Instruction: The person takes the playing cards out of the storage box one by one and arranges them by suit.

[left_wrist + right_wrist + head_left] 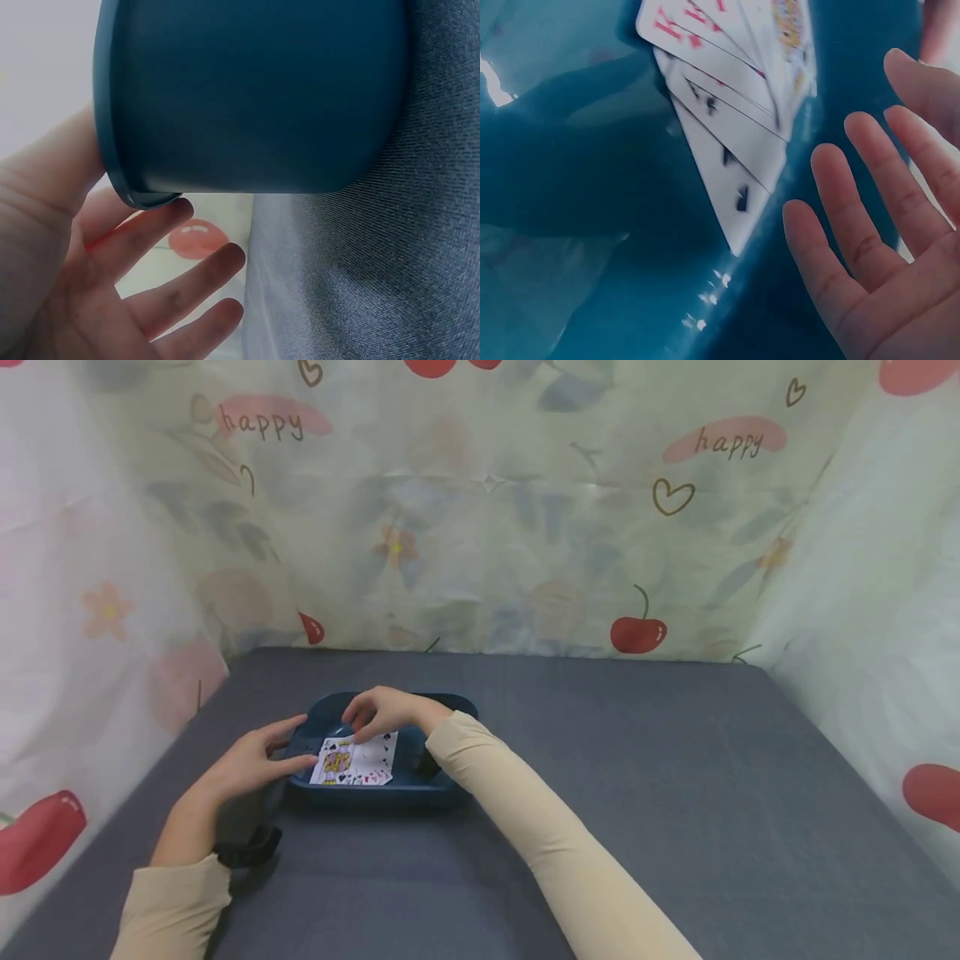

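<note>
The playing cards (367, 762) are fanned face up inside the blue tray (427, 797), toward its left end, on the cloth-covered desk (637, 793). They can be expected to be light, thin, springy and slippery, easily creased, so are best lifted by an exposed edge or corner. The grip of the right hand (392, 710) is relaxed near them, fingers loosely apart, nothing held. The tray's rim is touched by the left hand (251, 764), its fingers spread; stiff-looking, the rim is well suited to steadying.

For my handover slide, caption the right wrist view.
Right hand, fingers apart, near fanned playing cards in a blue tray.
</note>
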`<state>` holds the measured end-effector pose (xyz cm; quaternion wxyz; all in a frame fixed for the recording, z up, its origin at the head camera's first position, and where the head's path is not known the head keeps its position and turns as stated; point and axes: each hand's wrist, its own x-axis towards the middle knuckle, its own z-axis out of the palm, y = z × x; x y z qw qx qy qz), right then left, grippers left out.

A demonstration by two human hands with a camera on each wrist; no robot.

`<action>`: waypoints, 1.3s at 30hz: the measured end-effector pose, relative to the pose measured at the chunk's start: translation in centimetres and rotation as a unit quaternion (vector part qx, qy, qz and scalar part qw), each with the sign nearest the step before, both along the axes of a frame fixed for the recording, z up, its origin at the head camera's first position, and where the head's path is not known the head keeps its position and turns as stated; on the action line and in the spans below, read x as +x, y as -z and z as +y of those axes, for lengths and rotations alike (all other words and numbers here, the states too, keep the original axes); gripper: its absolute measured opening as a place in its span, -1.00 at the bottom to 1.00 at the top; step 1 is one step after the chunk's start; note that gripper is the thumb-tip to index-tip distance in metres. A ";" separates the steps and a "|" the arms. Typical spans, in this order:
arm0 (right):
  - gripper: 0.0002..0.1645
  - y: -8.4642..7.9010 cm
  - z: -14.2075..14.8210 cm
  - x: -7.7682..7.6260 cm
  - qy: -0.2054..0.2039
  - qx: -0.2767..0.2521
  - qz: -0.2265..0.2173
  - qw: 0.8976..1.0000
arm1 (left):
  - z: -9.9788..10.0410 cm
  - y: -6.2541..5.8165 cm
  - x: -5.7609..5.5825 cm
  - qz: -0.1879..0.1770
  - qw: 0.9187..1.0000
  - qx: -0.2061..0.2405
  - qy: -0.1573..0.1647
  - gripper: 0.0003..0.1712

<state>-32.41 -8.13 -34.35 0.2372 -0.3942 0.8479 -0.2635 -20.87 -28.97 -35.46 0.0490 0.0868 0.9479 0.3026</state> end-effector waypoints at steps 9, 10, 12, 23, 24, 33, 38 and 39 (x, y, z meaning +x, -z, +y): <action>-0.41 1.0 -0.8 0.7 0.021 0.031 0.044 0.998 | 0.1 -0.1 0.0 0.005 1.000 -0.009 -0.009 -0.06; -0.39 1.1 -0.9 0.6 0.022 0.035 0.051 0.998 | 0.1 -0.1 0.0 0.003 1.000 -0.009 -0.010 -0.06; -0.36 1.2 -1.1 0.7 0.026 0.045 0.060 0.997 | 0.0 -0.1 0.0 0.001 1.000 -0.006 -0.010 -0.05; -0.24 1.9 -2.4 1.2 0.018 0.083 0.101 0.991 | 0.0 0.0 0.0 0.003 1.000 0.003 -0.008 -0.05; -0.24 1.9 -2.5 1.2 0.020 0.086 0.104 0.991 | -0.1 0.0 0.0 0.003 1.000 0.004 -0.009 -0.05; -0.31 1.8 -2.2 0.7 0.024 0.053 0.100 0.993 | 0.1 -0.1 -0.1 0.002 1.000 -0.001 -0.013 -0.03; -0.41 0.8 -1.3 0.1 0.028 -0.007 0.029 0.999 | 0.2 -0.1 -0.1 0.003 1.000 -0.007 -0.011 -0.04; -0.42 0.5 -1.0 -0.1 0.028 -0.022 0.016 0.999 | 0.1 -0.1 -0.1 0.004 1.000 -0.007 -0.011 -0.05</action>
